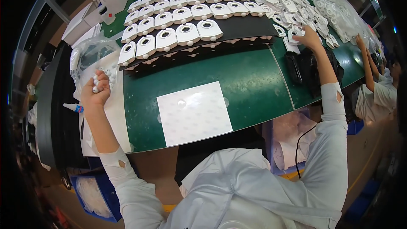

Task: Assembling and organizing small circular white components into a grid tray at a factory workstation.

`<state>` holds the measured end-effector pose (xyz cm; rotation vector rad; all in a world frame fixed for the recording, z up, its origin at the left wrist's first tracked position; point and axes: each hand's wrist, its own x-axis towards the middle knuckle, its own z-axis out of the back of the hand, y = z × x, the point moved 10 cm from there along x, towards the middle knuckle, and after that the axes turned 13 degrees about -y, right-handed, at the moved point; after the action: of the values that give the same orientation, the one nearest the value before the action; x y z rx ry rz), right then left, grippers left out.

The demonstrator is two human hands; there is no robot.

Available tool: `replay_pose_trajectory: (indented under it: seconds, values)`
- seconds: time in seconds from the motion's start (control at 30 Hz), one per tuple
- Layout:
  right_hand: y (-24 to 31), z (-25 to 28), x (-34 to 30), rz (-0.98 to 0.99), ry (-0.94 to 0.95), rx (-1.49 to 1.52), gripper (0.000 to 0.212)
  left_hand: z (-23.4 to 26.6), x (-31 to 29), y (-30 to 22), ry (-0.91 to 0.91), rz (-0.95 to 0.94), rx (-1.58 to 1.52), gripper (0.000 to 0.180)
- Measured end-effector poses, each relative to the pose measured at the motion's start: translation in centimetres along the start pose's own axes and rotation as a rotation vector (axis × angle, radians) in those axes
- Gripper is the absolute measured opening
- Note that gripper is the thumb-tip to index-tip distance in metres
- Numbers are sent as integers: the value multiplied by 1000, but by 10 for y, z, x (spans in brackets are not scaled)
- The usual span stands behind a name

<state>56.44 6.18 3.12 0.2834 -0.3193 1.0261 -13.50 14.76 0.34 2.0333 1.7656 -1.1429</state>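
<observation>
My left hand (96,90) is curled around small white balls at the left of the table, beside more loose white balls (111,75) on white sheeting. My right hand (310,39) reaches to the near edge of a heap of flat white plastic parts (292,6). Its fingers close on one white plastic part (294,34) there, partly hidden by the hand. Rows of similar white plastic parts (165,39), each with a round hole and a small ball at its near end, stand on a black board (248,27).
A white sheet (195,114) lies on the green table (254,89) in front of me. A glue bottle (74,107) is near my left wrist, with a clear plastic bag (91,51) beyond. Black items (303,70) sit under my right forearm. Another person (375,97) works at the right.
</observation>
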Motion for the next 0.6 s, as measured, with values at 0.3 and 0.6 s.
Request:
replay_pose_trajectory:
  seconds: [0.3,0.6]
  values:
    - [120,115,-80,158,-218,751,19,-47,-74,130,683,213,334,34]
    - [307,35,-230,125,623,1508,21,-49,-59,199,793,122,614,41]
